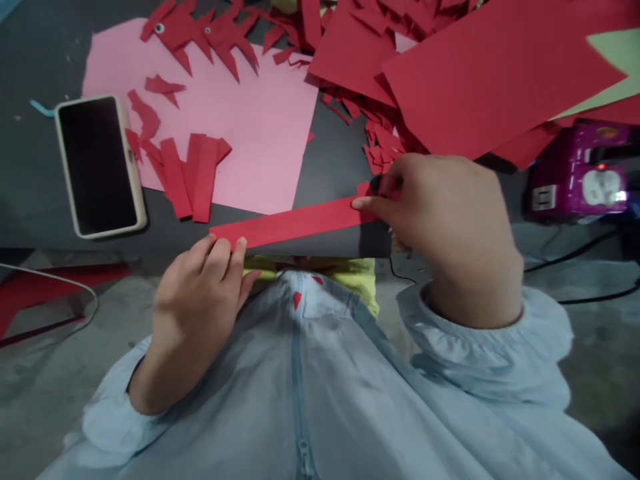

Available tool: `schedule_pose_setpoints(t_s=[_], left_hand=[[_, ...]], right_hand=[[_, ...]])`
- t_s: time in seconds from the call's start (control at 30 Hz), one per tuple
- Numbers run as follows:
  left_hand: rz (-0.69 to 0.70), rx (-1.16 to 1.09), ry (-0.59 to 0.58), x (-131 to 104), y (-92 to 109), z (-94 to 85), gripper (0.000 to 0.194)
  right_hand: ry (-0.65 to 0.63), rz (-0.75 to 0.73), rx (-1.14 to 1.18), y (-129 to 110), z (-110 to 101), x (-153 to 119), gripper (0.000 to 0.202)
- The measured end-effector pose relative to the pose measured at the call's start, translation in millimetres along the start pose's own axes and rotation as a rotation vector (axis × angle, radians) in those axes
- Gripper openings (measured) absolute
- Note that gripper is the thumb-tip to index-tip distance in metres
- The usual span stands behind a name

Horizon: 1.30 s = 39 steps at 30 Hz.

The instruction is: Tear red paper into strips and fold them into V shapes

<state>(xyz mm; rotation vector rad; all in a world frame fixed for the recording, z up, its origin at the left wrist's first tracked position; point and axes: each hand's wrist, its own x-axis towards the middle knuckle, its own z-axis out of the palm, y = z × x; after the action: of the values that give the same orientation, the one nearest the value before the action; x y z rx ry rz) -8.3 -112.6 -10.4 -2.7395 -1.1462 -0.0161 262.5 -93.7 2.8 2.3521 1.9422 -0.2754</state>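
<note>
A long red paper strip (295, 223) lies slantwise near the table's front edge, its right end a little higher. My left hand (200, 310) holds the strip's left end with its fingertips pressed on it; the thumb sits apart, below the strip. At the other end, my right hand (445, 220) is closed, its thumb on the paper and its other fingers curled. Just beyond the strip, folded red paper strips (203, 177) rest partly on a pink sheet (260, 147). Small red scraps (383, 147) lie beyond my right hand.
A phone (100, 167) lies at the left. Two red paper shapes with eyes (180, 30) rest on the pink sheet's far side. Large red sheets (490, 73) cover the back right. A purple device (580, 173) with a lit red light stands at the right, near black cables (575, 253).
</note>
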Motion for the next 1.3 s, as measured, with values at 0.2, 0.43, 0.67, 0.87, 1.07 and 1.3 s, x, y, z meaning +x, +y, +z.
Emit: schedule_pose_setpoints(t_s=[0.2,0.43,0.67,0.87,1.07,1.3], left_hand=[[-0.057,-0.066,-0.03,-17,-13,5.7,0.036],[-0.13,-0.128,-0.006,-17,-14,11.1,0.032],[-0.156,-0.109,0.052,-20,-11,12.0,0.028],[-0.232,-0.208,0.124,-21,-16,22.5,0.041],[-0.265,-0.414,0.227,-16,-27,19.0,0.062],[-0.248,-0.568,0.263,-8,-26,-6.8,0.049]], right_hand=[[0.065,-0.044,-0.053,-3,0,-6,0.032],[0.117,-0.417,-0.032,-40,8,-16,0.023],[0.128,-0.525,0.004,-52,18,-18,0.019],[0.07,-0.572,0.047,-55,13,-18,0.008],[0.005,-0.584,0.184,-48,-7,-31,0.01],[-0.147,-0.561,0.502,-36,-35,-48,0.009]])
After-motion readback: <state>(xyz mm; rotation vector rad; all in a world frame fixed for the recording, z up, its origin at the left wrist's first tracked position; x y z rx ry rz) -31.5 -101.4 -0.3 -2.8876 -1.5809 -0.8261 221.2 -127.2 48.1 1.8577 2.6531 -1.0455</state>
